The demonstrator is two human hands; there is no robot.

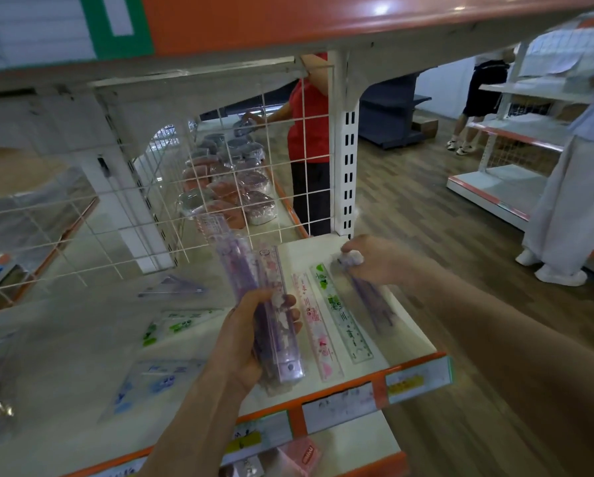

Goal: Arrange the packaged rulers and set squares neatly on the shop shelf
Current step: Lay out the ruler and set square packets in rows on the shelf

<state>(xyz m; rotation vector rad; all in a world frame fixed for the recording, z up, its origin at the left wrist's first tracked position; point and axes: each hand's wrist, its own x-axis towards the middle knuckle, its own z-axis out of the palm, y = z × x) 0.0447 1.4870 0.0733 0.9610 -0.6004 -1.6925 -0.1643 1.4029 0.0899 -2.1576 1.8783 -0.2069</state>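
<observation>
- Roughly at eight o'clock, set squares (pixel 171 325) lie scattered and crooked on the shelf (pixel 309 249), seemingly unsorted.
- Your left hand (pixel 254 335) grips a bundle of rulers (pixel 254 297), not yet laid.
- Toward four o'clock, a pink ruler (pixel 314 325) and green ruler (pixel 340 315) lie side by side; your right hand (pixel 368 259) pinches a purple ruler (pixel 371 301) beside them.
- The shelf's end is close at three o'clock; free room lies toward nine.

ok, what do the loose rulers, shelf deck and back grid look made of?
The pink ruler and green ruler: clear glossy plastic with printed patterns; the surface beneath shows through. The shelf deck: cream, matte, probably painted sheet metal, with an orange front edge. The back grid: thin white wire, likely coated steel; goods behind show through it.
</observation>
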